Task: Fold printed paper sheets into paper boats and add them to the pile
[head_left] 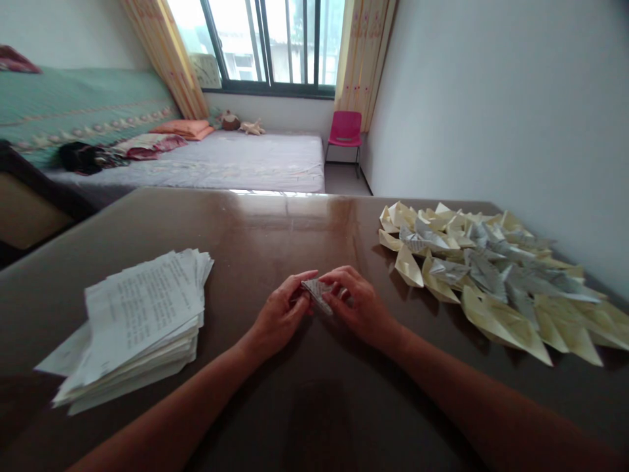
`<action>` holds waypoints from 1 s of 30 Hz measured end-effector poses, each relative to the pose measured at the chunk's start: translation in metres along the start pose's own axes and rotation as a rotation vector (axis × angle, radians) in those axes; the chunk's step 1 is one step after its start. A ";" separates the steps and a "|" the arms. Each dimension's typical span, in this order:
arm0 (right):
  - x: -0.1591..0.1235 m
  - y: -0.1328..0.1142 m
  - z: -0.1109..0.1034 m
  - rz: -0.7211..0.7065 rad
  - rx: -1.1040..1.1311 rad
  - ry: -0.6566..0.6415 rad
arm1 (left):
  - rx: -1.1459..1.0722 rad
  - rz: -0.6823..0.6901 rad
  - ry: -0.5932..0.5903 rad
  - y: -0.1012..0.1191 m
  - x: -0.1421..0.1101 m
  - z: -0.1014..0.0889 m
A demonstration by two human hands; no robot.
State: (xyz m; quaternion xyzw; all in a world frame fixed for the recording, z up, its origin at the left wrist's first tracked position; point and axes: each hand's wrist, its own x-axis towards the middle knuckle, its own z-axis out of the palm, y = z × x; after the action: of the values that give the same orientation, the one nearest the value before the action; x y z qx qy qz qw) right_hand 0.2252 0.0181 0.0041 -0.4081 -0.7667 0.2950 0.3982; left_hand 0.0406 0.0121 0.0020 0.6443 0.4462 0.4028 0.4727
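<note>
A small folded piece of printed paper (320, 295) is held between my two hands over the middle of the table. My left hand (284, 309) pinches its left corner with thumb and fingers. On the other side, my right hand (358, 303) grips it, the thumb against the near face and the fingers curled at the top edge. The fingers cover part of the folds. Left of my hands lies an uneven stack of printed sheets (142, 314). To the right, many folded paper boats (496, 314), cream and grey-white, stand crowded together.
The glossy brown table (275, 229) reaches to a bed (265, 154) beyond its far edge. A pink chair (345, 129) stands by the window wall. A white wall (491, 98) runs along the right, and a dark-framed chair (34, 203) is at the left.
</note>
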 end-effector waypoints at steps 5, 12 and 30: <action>-0.001 0.002 0.000 0.054 0.084 -0.113 | 0.127 0.031 -0.050 0.010 -0.005 0.001; -0.002 0.002 0.003 0.102 0.177 -0.164 | 0.268 0.143 -0.087 0.010 -0.005 -0.001; -0.010 -0.020 0.007 -0.122 -0.453 -0.041 | 0.470 0.222 0.058 0.005 -0.016 0.016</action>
State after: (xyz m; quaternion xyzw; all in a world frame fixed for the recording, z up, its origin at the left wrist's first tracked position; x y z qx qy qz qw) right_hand 0.2152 -0.0012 0.0124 -0.4339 -0.8445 0.0992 0.2979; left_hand 0.0518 -0.0080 0.0019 0.7697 0.4672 0.3559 0.2501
